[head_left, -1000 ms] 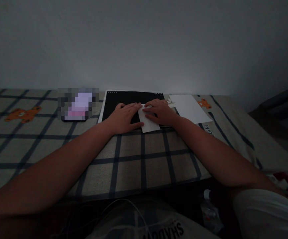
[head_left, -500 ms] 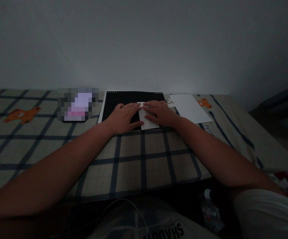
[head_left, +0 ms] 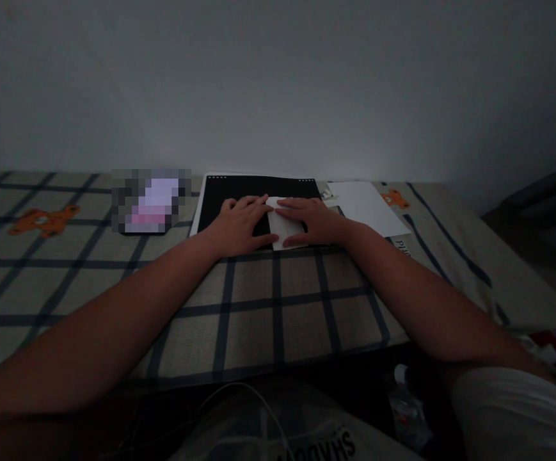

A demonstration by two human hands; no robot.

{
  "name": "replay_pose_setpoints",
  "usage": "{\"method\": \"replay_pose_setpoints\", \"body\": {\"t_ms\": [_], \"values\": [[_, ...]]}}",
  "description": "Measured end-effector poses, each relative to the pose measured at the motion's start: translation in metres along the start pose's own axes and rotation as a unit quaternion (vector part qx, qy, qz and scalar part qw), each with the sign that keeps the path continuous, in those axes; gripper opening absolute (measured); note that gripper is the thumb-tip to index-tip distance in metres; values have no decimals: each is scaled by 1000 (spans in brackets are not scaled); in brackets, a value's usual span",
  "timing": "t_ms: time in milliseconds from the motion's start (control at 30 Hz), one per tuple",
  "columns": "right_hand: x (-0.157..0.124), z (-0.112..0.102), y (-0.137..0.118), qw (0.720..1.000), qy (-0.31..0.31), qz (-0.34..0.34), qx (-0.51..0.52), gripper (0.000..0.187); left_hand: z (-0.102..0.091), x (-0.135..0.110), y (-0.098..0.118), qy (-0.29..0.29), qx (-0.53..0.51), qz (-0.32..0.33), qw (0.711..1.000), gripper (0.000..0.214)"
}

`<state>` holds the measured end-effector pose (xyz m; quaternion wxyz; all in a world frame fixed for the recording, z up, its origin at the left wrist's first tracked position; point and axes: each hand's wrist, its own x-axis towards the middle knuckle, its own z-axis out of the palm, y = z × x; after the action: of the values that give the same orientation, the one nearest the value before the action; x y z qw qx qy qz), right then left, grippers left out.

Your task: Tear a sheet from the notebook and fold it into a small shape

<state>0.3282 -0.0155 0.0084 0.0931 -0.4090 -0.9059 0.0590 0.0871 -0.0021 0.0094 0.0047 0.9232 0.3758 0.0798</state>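
A small white piece of paper (head_left: 280, 232) lies on a black sheet or pad cover (head_left: 258, 184) with punched holes along its far edge. My left hand (head_left: 240, 229) rests palm down on the black surface, fingers spread, their tips at the paper's left edge. From the other side my right hand (head_left: 317, 221) lies over the paper's right part, fingers outstretched and thumb apart near its front edge. Part of the paper is hidden beneath the right hand. Neither hand is closed around anything.
A larger white sheet (head_left: 366, 208) lies to the right, with small white scraps (head_left: 326, 193) beside it. At left is a phone (head_left: 155, 205), its screen blurred out. A checked cloth (head_left: 253, 301) covers the table against the wall. Below its edge stands a plastic bottle (head_left: 407, 410).
My right hand has shifted slightly right and its thumb has come nearer the paper's front edge, showing more of the paper. The left hand stays nearly still.
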Motion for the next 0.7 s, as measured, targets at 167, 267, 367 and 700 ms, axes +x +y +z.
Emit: {"method": "replay_pose_setpoints", "body": {"t_ms": [167, 267, 367, 700], "values": [[0, -1, 0, 1000, -28, 4, 7, 101, 0, 0, 0, -3, 1, -2, 1000, 71], [0, -2, -1, 999, -39, 8, 7, 104, -1, 0, 1, -6, -3, -6, 1000, 73], [0, -3, -2, 999, -43, 15, 5, 104, -2, 0, 2, -7, -5, -10, 1000, 72], [-4, 0, -11, 1000, -21, -1, -11, 96, -1, -4, -4, 25, -16, 19, 999, 61]]}}
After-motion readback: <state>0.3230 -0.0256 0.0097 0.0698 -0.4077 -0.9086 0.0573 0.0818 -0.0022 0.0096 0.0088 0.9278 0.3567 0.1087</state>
